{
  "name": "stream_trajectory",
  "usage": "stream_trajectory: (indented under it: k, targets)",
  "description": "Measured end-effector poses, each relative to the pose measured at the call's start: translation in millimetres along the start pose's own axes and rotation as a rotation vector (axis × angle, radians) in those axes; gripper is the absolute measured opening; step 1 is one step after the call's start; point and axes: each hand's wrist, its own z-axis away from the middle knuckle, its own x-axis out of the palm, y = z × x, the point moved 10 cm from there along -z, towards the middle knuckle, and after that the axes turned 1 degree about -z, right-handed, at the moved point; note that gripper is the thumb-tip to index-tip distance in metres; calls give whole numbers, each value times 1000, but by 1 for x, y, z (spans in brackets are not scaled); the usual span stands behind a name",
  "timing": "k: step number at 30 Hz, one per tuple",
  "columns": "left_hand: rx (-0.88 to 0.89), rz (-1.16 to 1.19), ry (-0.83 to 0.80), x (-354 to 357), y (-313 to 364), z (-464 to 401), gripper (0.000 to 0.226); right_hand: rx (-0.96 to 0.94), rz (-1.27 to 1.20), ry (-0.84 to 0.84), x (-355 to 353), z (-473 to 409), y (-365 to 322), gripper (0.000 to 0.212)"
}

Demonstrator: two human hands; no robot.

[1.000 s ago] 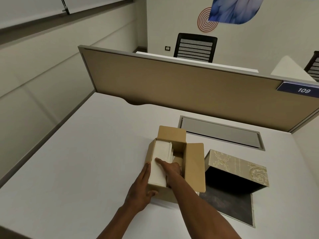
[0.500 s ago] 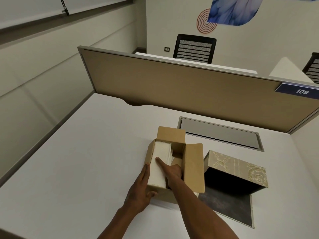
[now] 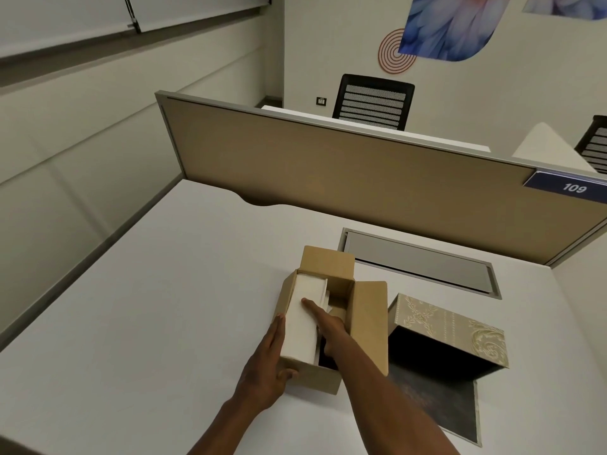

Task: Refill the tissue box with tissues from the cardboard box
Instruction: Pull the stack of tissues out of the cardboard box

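Observation:
An open brown cardboard box [image 3: 368, 326] stands on the white desk, flaps spread. A white stack of tissues [image 3: 303, 326] stands inside along its left wall. My left hand [image 3: 267, 366] grips the box's near left corner from outside. My right hand [image 3: 328, 326] reaches into the box, thumb lying on the stack, fingers hidden down beside it. To the right lies the beige patterned tissue box [image 3: 450, 330] tipped on its side, its dark hollow facing me, with its dark base panel [image 3: 440, 402] flat on the desk.
A tan partition [image 3: 345, 178] closes off the desk's far side, with a grey cable hatch [image 3: 417, 261] just behind the boxes. A wall runs along the left. Black chairs stand beyond the partition.
Nearly nothing differs. Both hands stay at the cardboard box, the right thumb still on the tissue stack; only the view has shifted slightly.

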Motion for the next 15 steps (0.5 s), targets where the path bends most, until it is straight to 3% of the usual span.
stream_trajectory:
  k: [4, 9, 15]
  targets:
    - [2, 14, -3, 0, -1, 1, 115, -73, 75, 37, -1, -2, 2, 65]
    - [-6, -16, 15, 1, -2, 1, 114, -193, 130, 98, -1, 6, 1, 47]
    - [-18, -28, 11, 3, -6, 1, 115, -181, 62, 24, 5, 13, 1, 67]
